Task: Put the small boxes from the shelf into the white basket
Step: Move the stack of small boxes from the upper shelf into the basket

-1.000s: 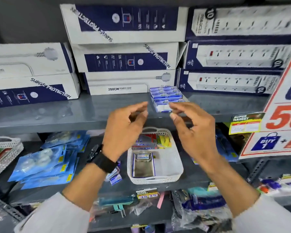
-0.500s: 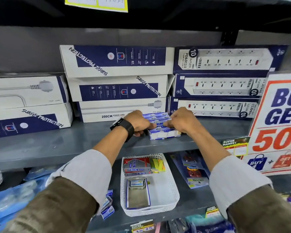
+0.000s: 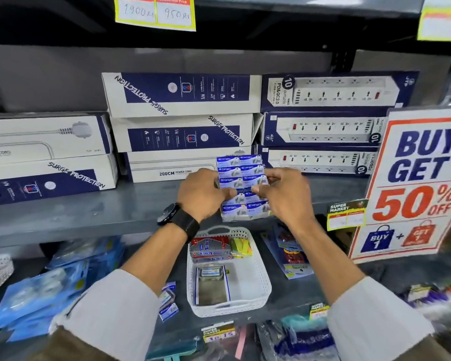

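The stack of small blue staple boxes [image 3: 241, 185], at frame centre on the grey shelf [image 3: 89, 212], is now pinched from both sides by the left hand [image 3: 202, 195] and right hand [image 3: 284, 195], which were empty and apart a second ago. So pickup begins. Its long axis runs up-down in the picture, labels facing the camera. The white basket [image 3: 261, 282] waits just below.

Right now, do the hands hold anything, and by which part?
Yes. The left hand and right hand together grip the block of small blue boxes by its left and right sides, above the white basket.
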The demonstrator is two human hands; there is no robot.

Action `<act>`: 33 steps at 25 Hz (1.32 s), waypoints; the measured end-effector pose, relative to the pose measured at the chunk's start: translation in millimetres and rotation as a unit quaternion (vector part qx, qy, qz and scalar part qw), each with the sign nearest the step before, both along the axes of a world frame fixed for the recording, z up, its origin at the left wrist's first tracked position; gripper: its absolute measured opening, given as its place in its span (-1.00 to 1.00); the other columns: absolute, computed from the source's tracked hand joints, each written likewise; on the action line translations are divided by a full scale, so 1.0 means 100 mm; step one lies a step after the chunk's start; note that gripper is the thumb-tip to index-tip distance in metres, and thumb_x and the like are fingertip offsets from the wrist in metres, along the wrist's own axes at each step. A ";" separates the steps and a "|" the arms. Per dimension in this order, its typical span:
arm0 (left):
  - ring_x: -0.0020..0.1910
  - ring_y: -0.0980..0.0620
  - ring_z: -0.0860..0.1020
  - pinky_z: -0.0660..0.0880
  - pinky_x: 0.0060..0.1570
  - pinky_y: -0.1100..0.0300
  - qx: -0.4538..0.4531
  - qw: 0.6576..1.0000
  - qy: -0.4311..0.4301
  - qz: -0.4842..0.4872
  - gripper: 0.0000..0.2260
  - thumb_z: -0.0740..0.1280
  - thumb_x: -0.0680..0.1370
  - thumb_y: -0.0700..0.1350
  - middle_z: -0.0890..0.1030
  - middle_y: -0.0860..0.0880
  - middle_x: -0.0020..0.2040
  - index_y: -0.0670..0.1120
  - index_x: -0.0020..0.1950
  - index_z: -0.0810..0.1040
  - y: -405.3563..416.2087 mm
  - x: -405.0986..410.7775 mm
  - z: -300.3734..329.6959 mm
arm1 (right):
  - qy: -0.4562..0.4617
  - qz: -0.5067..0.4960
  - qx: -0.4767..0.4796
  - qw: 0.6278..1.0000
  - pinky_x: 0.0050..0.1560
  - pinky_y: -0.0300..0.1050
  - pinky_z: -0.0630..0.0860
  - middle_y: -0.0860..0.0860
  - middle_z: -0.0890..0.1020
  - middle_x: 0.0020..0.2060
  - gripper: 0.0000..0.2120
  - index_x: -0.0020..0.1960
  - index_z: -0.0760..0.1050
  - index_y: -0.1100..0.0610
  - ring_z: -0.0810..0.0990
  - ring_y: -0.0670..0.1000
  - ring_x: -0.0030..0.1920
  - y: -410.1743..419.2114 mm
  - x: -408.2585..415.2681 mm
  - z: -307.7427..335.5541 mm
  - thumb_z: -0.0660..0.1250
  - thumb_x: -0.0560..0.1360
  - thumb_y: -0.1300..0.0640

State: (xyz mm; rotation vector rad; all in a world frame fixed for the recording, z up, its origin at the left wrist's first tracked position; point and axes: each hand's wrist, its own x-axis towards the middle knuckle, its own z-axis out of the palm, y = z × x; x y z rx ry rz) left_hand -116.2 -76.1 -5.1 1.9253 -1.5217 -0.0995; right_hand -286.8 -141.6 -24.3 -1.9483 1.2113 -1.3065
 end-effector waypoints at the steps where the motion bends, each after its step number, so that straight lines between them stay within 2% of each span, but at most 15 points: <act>1: -0.16 -0.03 0.64 0.54 -0.17 0.04 -0.007 1.000 0.005 -0.004 -0.76 0.47 0.48 0.12 0.71 0.02 -0.17 -0.02 0.00 0.70 0.17 -0.06 -0.02 | -0.004 0.005 0.000 1.000 0.02 -0.04 0.67 -0.15 0.75 -0.20 -0.75 0.06 0.74 -0.04 0.74 -0.10 -0.19 0.13 -0.07 -0.04 0.60 0.39 0.10; 3: -0.30 0.19 0.55 0.40 -0.31 0.14 -0.007 1.000 0.019 -0.016 -0.82 0.47 0.48 0.11 0.63 0.16 -0.32 0.09 0.02 0.71 0.51 -0.18 -0.11 | -0.016 0.027 0.017 0.999 0.02 0.04 0.68 -0.11 0.77 -0.17 -0.73 0.06 0.74 -0.08 0.75 -0.07 -0.18 0.42 -0.23 -0.16 0.60 0.37 0.11; 5: -0.39 0.20 0.50 0.33 -0.33 0.17 0.012 0.999 0.028 -0.027 -0.84 0.48 0.47 0.12 0.58 0.17 -0.39 0.15 0.02 0.71 0.80 -0.27 -0.26 | -0.032 0.052 0.039 0.997 -0.02 0.11 0.69 -0.08 0.78 -0.18 -0.71 -0.03 0.73 -0.22 0.76 0.00 -0.17 0.70 -0.38 -0.32 0.61 0.35 0.12; 7: -0.36 0.18 0.52 0.39 -0.30 0.16 0.046 0.998 0.024 -0.032 -0.84 0.47 0.47 0.13 0.61 0.15 -0.36 0.16 0.02 0.70 1.01 -0.34 -0.45 | -0.025 0.065 0.052 0.996 -0.05 0.12 0.69 -0.13 0.76 -0.21 -0.58 -0.17 0.65 -0.44 0.76 0.00 -0.19 0.91 -0.50 -0.50 0.63 0.33 0.12; 9: -0.27 0.10 0.63 0.53 -0.19 0.10 0.086 0.995 0.017 -0.037 -0.84 0.46 0.48 0.12 0.70 0.13 -0.24 0.16 0.03 0.69 1.10 -0.39 -0.65 | -0.003 0.059 0.072 0.996 -0.08 0.08 0.69 -0.19 0.74 -0.26 -0.54 -0.23 0.61 -0.49 0.73 -0.06 -0.24 1.00 -0.54 -0.73 0.65 0.30 0.10; 11: -0.18 0.01 0.69 0.57 -0.13 0.09 0.118 0.993 0.017 -0.029 -0.83 0.46 0.48 0.11 0.74 0.08 -0.14 0.13 0.04 0.69 1.02 -0.39 -0.86 | 0.017 0.062 0.102 0.993 -0.11 0.07 0.69 -0.20 0.74 -0.31 -0.63 -0.19 0.67 -0.39 0.73 -0.12 -0.28 0.96 -0.50 -0.95 0.63 0.30 0.10; 14: -0.13 -0.06 0.68 0.40 -0.31 0.18 0.157 0.987 0.024 -0.004 -0.80 0.48 0.47 0.09 0.72 0.02 -0.13 0.04 0.02 0.70 0.64 -0.28 -1.18 | 0.033 0.050 0.159 0.985 -0.12 0.11 0.70 -0.15 0.76 -0.34 -0.75 -0.14 0.74 -0.16 0.76 -0.08 -0.26 0.60 -0.33 -1.24 0.60 0.33 0.19; 17: -0.23 -0.02 0.61 0.34 -0.36 0.18 0.185 0.981 0.047 0.013 -0.79 0.49 0.47 0.08 0.72 -0.05 -0.09 -0.05 -0.12 0.64 0.13 -0.14 -1.56 | 0.058 0.028 0.239 0.969 -0.06 0.14 0.71 -0.01 0.79 -0.25 -0.71 -0.24 0.72 -0.04 0.78 0.01 -0.20 0.11 -0.10 -1.54 0.45 0.38 0.36; 18: -0.25 -0.01 0.59 0.37 -0.35 0.18 0.193 0.979 0.056 0.021 -0.79 0.50 0.47 0.08 0.72 -0.08 -0.07 -0.04 -0.16 0.60 -0.05 -0.10 -1.71 | 0.078 0.022 0.260 0.962 -0.03 0.14 0.71 0.04 0.80 -0.18 -0.71 -0.18 0.74 -0.01 0.78 0.08 -0.13 -0.04 -0.02 -1.65 0.40 0.40 0.37; 21: -0.15 -0.12 0.62 0.49 -0.22 0.11 0.217 0.973 0.061 0.040 -0.79 0.47 0.49 0.05 0.71 -0.16 -0.02 -0.07 -0.16 0.58 -0.46 -0.01 -2.14 | 0.136 -0.021 0.305 0.942 0.24 0.05 0.62 0.17 0.71 0.19 -0.60 0.24 0.67 0.13 0.69 0.19 0.19 -0.42 0.17 -1.98 0.29 0.48 0.35; 23: -0.13 -0.12 0.61 0.53 -0.19 0.06 0.242 0.967 0.064 0.047 -0.77 0.47 0.50 0.04 0.70 -0.18 0.00 -0.08 -0.16 0.54 -0.65 0.02 -2.43 | 0.174 -0.044 0.314 0.932 0.32 0.02 0.56 0.20 0.66 0.28 -0.60 0.33 0.60 0.20 0.63 0.20 0.28 -0.59 0.24 -2.15 0.30 0.51 0.33; 26: -0.03 -0.14 0.67 0.63 -0.06 0.02 0.287 0.953 0.077 0.056 -0.69 0.48 0.49 0.05 0.71 -0.16 0.01 -0.16 0.05 0.62 -0.85 0.09 -2.79 | 0.256 -0.059 0.298 0.918 0.26 0.04 0.59 0.23 0.66 0.24 -0.66 0.28 0.60 0.24 0.64 0.23 0.26 -0.74 0.36 -2.33 0.32 0.52 0.32; 30: -0.08 -0.10 0.69 0.61 -0.15 0.07 0.322 0.942 0.081 0.054 -0.64 0.51 0.46 0.11 0.74 -0.16 -0.01 -0.17 0.01 0.63 -1.01 0.12 -3.05 | 0.334 -0.076 0.260 0.903 0.19 0.08 0.60 0.28 0.64 0.22 -0.70 0.26 0.55 0.27 0.64 0.29 0.22 -0.78 0.43 -2.45 0.29 0.54 0.35; 33: 0.01 -0.13 0.69 0.60 -0.10 0.07 0.336 0.937 0.058 0.073 -0.54 0.53 0.43 0.14 0.72 -0.16 0.06 -0.16 0.15 0.62 -1.05 0.14 -3.15 | 0.365 -0.066 0.268 0.889 0.17 0.08 0.59 0.29 0.65 0.21 -0.72 0.24 0.55 0.30 0.65 0.29 0.22 -0.77 0.51 -2.56 0.28 0.54 0.35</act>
